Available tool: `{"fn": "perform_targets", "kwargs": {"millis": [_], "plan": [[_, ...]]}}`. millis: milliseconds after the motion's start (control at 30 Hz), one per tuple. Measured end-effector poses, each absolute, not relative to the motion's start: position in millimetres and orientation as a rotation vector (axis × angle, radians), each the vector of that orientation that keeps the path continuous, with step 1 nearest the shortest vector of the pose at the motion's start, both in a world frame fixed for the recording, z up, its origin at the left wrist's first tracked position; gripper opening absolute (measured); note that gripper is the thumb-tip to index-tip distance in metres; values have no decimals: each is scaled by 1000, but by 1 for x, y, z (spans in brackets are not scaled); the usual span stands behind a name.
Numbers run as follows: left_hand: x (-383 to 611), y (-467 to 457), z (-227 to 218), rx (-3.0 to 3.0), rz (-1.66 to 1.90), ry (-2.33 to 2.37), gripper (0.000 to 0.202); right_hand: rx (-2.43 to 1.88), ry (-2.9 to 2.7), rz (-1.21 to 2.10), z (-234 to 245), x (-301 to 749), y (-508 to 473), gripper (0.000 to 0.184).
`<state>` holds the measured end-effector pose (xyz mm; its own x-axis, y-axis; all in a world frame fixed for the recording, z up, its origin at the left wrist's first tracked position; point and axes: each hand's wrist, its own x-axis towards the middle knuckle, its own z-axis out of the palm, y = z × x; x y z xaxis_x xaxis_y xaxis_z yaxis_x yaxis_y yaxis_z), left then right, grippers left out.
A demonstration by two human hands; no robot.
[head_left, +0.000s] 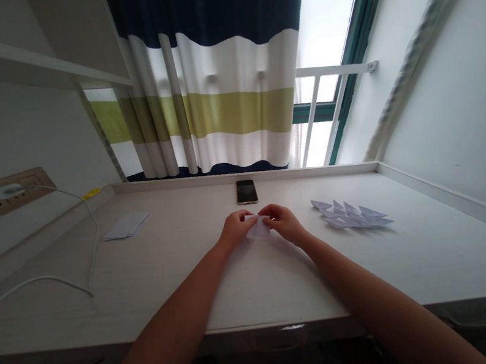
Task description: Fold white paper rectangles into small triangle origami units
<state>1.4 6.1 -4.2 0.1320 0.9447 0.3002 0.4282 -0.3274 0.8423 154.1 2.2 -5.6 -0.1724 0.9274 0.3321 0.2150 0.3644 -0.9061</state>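
A small folded piece of white paper [258, 227] is held between both hands, just above the white desk. My left hand [235, 228] pinches its left side with thumb and fingers. On its right side, the fingers of my right hand [283, 222] are closed on the same paper. Several folded paper boats [351, 215] sit in a cluster on the desk to the right of my right hand. Far to the left lies a stack of white paper sheets [127, 225].
A smartphone [246, 192] lies just beyond my hands. The white desk [183, 217] has a raised rim at the back. A white charging cable [93, 232] runs from the wall socket [29, 186] across the left side. A striped curtain [231, 109] hangs behind.
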Motion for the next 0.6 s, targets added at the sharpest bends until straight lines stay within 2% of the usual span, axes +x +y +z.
{"fn": "perform_targets", "kwargs": {"millis": [167, 600], "plan": [[2, 4, -3, 1789, 1147, 1317, 14, -1087, -1689, 873, -6, 153, 2, 18], [4, 2, -1, 1852, 1139, 1448, 13, -1111, -1695, 820, -7, 153, 2, 17]]}}
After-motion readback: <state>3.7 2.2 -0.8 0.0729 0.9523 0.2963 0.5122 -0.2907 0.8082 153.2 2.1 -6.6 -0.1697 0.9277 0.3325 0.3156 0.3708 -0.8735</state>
